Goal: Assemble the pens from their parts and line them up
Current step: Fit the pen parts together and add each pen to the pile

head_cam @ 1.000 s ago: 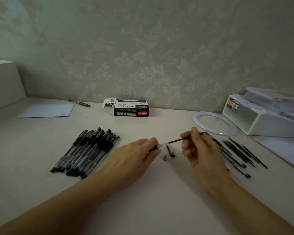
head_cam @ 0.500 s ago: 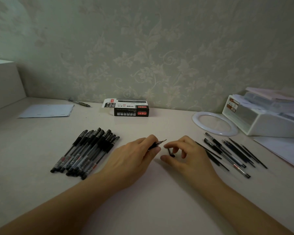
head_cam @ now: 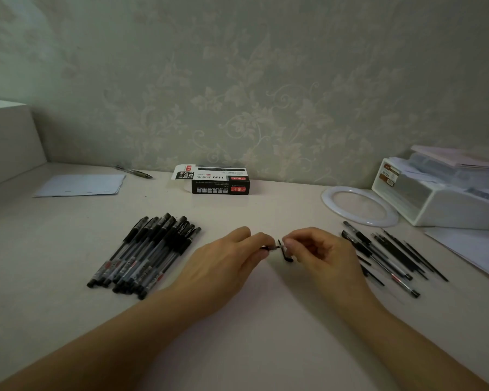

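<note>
Both hands (head_cam: 226, 266) (head_cam: 319, 258) pinch a small pen part (head_cam: 270, 247) between pen piles.

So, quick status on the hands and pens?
Left hand grips pen; right hand pinches small part at its tip. Finished pens lined left. Nothing blocking.

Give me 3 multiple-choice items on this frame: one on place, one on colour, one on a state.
1. Where does the row of assembled pens lie?
A. left of the left hand
B. on the paper sheet
C. inside the pen box

2. What colour is the ring by the storage box?
A. red
B. white
C. black

3. What is the left hand doing?
A. lying flat and open
B. gripping the pen box
C. pinching a small pen part

Key:
1. A, the pens lie on the table beyond that hand's outer side.
2. B, its rim is plainly white.
3. C, its fingertips close on the pen part, opposite the right hand.
</note>
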Available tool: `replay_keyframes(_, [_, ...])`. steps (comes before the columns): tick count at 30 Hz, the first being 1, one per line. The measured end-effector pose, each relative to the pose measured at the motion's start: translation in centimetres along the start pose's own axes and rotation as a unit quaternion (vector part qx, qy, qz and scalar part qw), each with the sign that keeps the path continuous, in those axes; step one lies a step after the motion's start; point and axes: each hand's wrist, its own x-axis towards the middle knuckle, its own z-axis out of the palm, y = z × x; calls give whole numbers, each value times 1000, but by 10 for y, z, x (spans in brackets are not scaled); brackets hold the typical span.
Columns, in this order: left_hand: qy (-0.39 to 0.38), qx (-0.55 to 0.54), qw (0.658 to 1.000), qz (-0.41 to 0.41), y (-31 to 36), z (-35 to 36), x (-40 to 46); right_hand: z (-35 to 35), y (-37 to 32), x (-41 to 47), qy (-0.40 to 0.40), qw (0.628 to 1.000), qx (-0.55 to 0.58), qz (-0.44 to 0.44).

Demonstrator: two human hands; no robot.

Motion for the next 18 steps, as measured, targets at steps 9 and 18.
replay_keyframes(9, [1, -3, 1000, 3, 1, 5, 0, 2, -3, -3, -52, 995, 82, 16])
replay_keyframes(18, [36, -29, 999, 5, -3, 2, -1, 0, -2, -2, -38, 992, 112, 32])
